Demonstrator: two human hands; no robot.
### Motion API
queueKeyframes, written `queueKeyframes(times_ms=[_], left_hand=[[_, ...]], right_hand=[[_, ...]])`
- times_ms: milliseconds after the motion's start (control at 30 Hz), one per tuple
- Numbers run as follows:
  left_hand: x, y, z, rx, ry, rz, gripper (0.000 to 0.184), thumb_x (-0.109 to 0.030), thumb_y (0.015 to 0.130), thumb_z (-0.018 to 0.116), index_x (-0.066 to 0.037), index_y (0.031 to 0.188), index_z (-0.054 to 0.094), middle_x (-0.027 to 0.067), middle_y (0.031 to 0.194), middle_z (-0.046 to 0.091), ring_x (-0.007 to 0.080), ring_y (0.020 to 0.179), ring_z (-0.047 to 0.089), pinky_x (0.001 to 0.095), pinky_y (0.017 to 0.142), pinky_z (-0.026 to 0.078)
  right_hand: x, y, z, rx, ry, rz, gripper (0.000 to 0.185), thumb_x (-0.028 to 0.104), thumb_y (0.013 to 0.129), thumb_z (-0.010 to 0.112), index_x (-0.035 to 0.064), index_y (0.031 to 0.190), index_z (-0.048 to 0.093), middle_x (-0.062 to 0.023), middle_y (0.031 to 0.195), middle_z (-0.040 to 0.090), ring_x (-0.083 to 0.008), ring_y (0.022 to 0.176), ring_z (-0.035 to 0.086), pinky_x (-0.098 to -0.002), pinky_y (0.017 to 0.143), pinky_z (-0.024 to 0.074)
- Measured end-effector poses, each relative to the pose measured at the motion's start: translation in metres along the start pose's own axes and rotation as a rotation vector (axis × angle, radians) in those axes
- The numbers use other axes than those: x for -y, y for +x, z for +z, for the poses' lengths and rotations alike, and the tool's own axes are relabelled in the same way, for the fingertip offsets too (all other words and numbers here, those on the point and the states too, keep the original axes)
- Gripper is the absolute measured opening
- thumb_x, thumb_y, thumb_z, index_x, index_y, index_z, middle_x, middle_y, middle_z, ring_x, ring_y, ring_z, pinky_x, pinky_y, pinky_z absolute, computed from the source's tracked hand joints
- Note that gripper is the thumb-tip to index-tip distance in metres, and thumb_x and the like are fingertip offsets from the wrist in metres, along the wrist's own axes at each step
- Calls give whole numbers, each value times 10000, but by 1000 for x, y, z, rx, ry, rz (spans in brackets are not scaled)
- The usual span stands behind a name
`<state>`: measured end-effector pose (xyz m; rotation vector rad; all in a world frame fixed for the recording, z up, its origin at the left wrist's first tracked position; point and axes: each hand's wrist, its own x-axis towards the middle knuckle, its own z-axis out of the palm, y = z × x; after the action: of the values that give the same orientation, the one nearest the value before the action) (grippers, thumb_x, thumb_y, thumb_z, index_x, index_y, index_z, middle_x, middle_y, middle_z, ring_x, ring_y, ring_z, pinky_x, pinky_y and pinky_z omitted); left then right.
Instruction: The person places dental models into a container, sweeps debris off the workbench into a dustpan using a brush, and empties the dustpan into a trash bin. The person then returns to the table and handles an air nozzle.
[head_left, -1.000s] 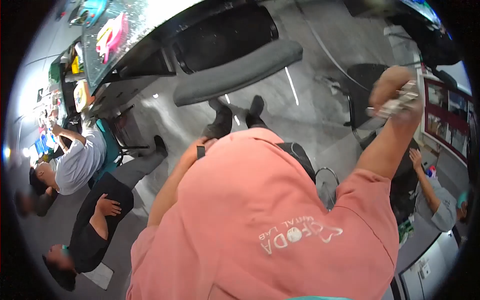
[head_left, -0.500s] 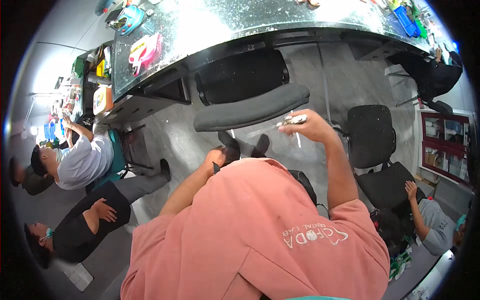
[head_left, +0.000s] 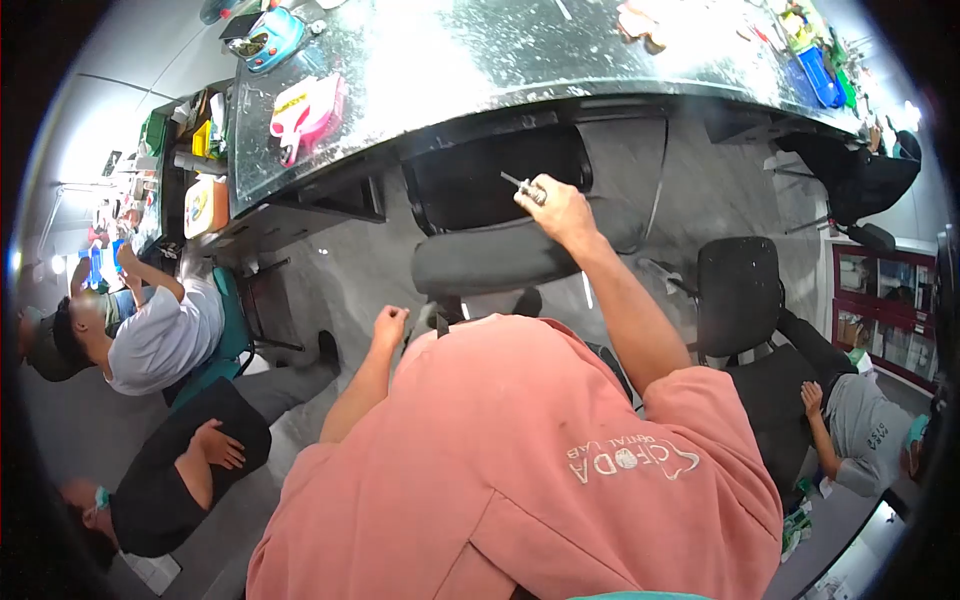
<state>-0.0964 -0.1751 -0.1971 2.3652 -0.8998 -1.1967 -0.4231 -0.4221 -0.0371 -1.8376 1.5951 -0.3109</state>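
My right hand (head_left: 565, 214) is raised over the seat of a black bench-like chair (head_left: 520, 255), in front of the workbench. Its fingers pinch a small silvery metal piece (head_left: 531, 192) with a thin rod pointing up and left; its exact kind is not clear. My left hand (head_left: 391, 326) hangs low in front of my body, beside the chair's near left end. Its fingers are curled, and their inside is hidden, so I cannot make out whether anything is in them.
Across the front runs a speckled dark workbench (head_left: 450, 85), with a pink-and-white item (head_left: 307, 112) and a blue device (head_left: 268, 42) at left. Black office chairs (head_left: 738, 290) stand at right. Seated people are at left, in white (head_left: 170, 335) and black (head_left: 185, 480), and at right in grey (head_left: 862, 425).
My right hand has moved forward and left with the metal piece, over the chair. My left hand has shifted left and slightly back. The bench sits a little lower in view.
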Motion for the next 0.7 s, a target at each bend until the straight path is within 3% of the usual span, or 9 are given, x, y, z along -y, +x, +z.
queueKeyframes(times_ms=[67,167,233,300,367,433,467,633,700], left_hand=[[25,23,-6,41,69,-95,316,-319,828,673,-16,915,650,132,861,668,213,826,612,346,788,480],[38,67,-32,-105,-207,-229,305,-295,842,659,-9,944,627,125,852,665,224,832,614,347,782,479],[16,94,-73,-391,-664,-94,290,-261,865,635,-3,987,586,102,847,645,225,834,604,331,775,472],[-36,125,-122,-620,-584,96,262,-230,901,597,-7,1029,545,79,875,602,200,830,576,314,761,460],[-90,159,-161,-815,-585,425,248,-228,926,572,-7,1034,544,86,935,580,186,839,555,313,764,451],[-140,180,-200,-813,-501,499,246,-228,936,565,-14,1056,542,99,992,583,173,860,549,318,769,451],[-165,184,-214,-823,-409,523,269,-257,946,562,-10,1050,553,88,946,610,186,867,583,310,799,460],[-213,236,-223,-385,-433,439,314,-292,938,573,6,1039,566,85,932,619,147,839,576,257,752,446],[-220,232,-215,-505,-413,545,355,-355,929,578,-2,965,586,65,838,616,147,703,569,265,650,461]], right_hand=[[28,9,10,32,154,-103,368,434,827,658,92,957,628,-161,864,676,-369,837,645,-436,724,504],[93,23,14,-58,227,-262,319,374,844,668,75,946,622,-163,865,663,-372,813,639,-422,691,508],[136,38,21,-66,262,-264,302,356,852,662,72,947,619,-167,857,659,-376,812,637,-424,684,508],[173,57,30,-56,228,-212,278,335,870,640,71,951,612,-180,839,651,-391,804,631,-439,674,506],[195,74,44,-66,196,-229,282,338,872,635,69,952,610,-187,839,650,-397,801,628,-447,674,504],[211,87,54,-58,137,-210,298,354,879,619,65,949,604,-197,834,646,-407,795,624,-463,670,501],[214,94,59,-64,130,-206,298,354,879,619,65,949,604,-197,834,646,-407,795,624,-463,670,501],[224,106,57,-142,151,-162,307,364,893,593,58,909,606,-181,829,647,-400,789,627,-457,656,503],[226,105,61,-98,246,-157,298,360,899,574,66,873,619,-165,830,650,-376,768,636,-440,646,507]])
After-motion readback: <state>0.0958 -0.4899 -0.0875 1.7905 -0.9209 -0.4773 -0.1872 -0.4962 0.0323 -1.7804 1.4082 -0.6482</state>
